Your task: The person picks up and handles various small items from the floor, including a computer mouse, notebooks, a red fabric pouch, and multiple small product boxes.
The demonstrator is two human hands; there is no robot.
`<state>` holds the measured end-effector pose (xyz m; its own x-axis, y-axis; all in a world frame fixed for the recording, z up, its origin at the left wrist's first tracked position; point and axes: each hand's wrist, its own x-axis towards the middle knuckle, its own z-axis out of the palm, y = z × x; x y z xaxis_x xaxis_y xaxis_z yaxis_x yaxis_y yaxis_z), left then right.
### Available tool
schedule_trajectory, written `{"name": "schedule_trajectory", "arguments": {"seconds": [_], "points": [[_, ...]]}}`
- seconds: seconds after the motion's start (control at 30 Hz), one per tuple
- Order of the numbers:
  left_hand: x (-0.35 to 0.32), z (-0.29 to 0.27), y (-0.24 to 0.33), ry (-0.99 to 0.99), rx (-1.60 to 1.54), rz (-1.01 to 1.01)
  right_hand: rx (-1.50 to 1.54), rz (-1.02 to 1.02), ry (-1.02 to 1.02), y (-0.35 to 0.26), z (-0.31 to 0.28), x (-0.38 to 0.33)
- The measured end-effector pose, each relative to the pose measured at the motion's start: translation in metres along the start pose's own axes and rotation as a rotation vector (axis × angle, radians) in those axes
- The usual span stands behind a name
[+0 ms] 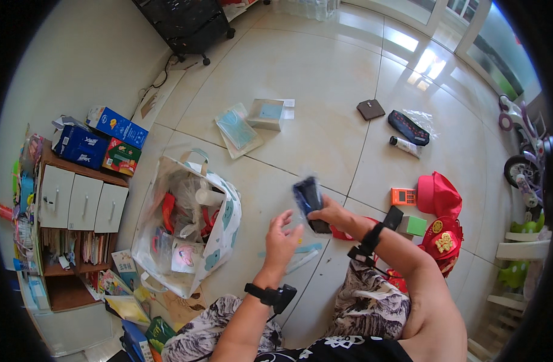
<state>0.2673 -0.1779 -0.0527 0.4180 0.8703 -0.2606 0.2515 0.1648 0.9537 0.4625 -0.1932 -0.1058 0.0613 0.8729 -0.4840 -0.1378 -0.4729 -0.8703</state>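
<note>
My right hand (331, 212) grips a dark, flat, oblong packet (307, 192) that seems wrapped in shiny clear plastic. Its exact kind is too blurred to tell. Just left of it, my left hand (281, 242) is raised with its fingers apart and holds nothing. Beneath the hands, light blue strips (302, 258) lie on the tiles. To the left stands a big white bag (219, 253) with a cloud-like print, its top gaping. Inside it are crumpled clear plastic, red items and a white roll-shaped thing (209, 196).
Ahead lie a pack of blue masks (239, 130) and a pale box (267, 114). Farther right are a brown wallet (370, 109), a dark pouch (408, 127) and a tube (405, 146). Near my right arm sit an orange device (403, 196), a red cap (438, 194) and a green box (413, 225).
</note>
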Motion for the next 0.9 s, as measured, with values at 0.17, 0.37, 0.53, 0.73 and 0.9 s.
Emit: {"name": "schedule_trajectory", "arguments": {"seconds": [0.17,0.37,0.53,0.73,0.9], "points": [[0.007,-0.021,0.013,0.161,-0.097,-0.007,0.058,-0.214,0.033,-0.086,0.024,0.082],[0.019,-0.021,0.019,0.103,-0.222,0.022,0.056,-0.055,-0.092,-0.032,0.018,0.083],[0.019,0.014,0.009,-0.107,-0.280,-0.049,-0.049,0.102,-0.019,0.033,-0.030,0.012],[0.001,0.065,0.022,-0.456,-0.237,-0.176,0.219,0.104,0.080,0.055,-0.068,-0.059],[-0.005,0.104,0.039,-0.643,-0.152,-0.127,-0.072,0.018,0.518,0.075,-0.130,-0.094]]}}
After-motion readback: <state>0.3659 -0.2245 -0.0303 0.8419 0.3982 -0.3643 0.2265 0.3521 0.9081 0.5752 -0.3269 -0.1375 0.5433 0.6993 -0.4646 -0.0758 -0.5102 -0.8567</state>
